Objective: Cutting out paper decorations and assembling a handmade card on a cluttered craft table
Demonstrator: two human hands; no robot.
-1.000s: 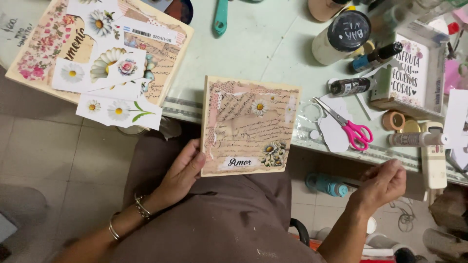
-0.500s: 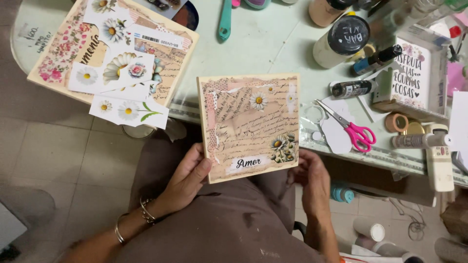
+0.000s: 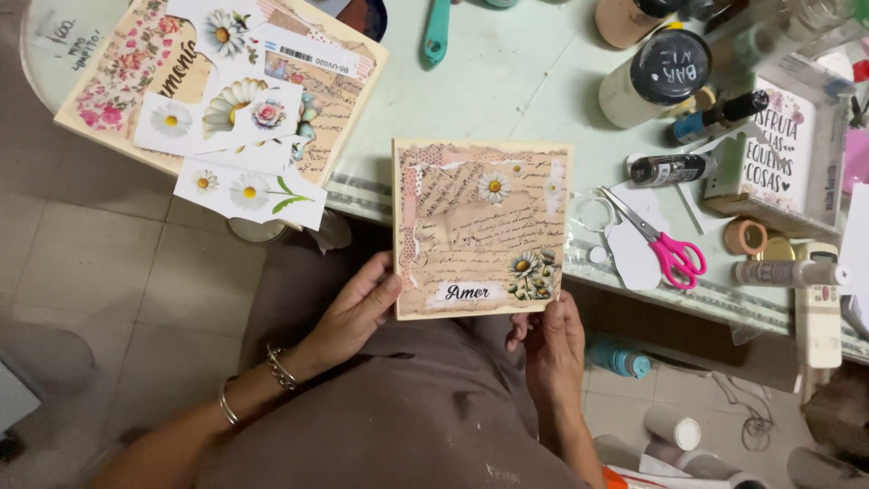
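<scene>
Right hand newly under decorated board, left hand alongside.

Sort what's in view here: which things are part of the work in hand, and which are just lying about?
In hand:
- decorated square panel, held at its lower edge by the left hand and right hand

Lying about:
- pink scissors
- flower cutouts on a second board
- black-lidded jar
- teal tool
- tape roll
- framed sign

Label strip: white, sitting at the bottom of the square collage board I'm holding.
Framed sign: white, standing far right.
</scene>
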